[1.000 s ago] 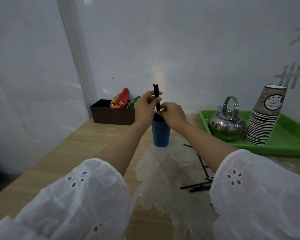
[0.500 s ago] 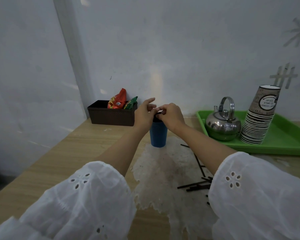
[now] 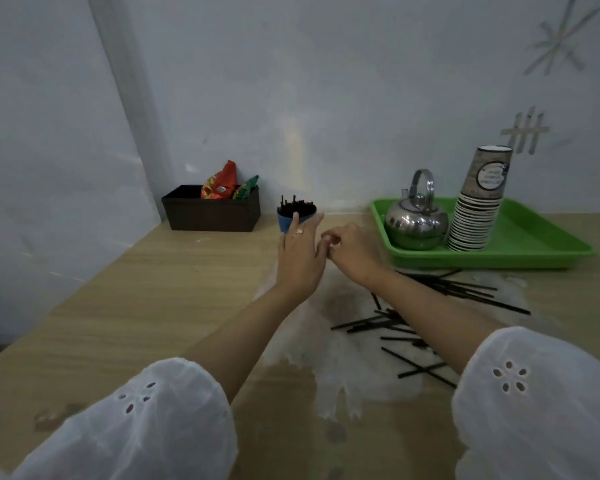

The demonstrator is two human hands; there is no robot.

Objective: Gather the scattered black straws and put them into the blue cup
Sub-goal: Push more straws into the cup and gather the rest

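The blue cup [image 3: 286, 221] stands near the back wall with several black straws [image 3: 297, 206] upright in it. My left hand [image 3: 300, 259] is just in front of the cup, fingers spread, holding nothing, and it covers the cup's lower right side. Beside it my right hand [image 3: 352, 252] has its fingers curled loosely, and no straw shows in it. Several black straws [image 3: 371, 323] lie scattered on a pale patch of the wooden table [image 3: 136, 306], under and to the right of my right forearm. More loose straws [image 3: 465, 291] lie in front of the tray.
A dark brown box [image 3: 211, 213] with red and green snack packets stands at the back left. A green tray [image 3: 534, 244] at the back right carries a steel kettle [image 3: 416, 220] and a stack of paper cups [image 3: 478, 199]. Walls close the back and left.
A second ago both hands were at the cup's mouth with a straw standing in it. The straw is in the cup now, and both hands have pulled back toward me, empty.
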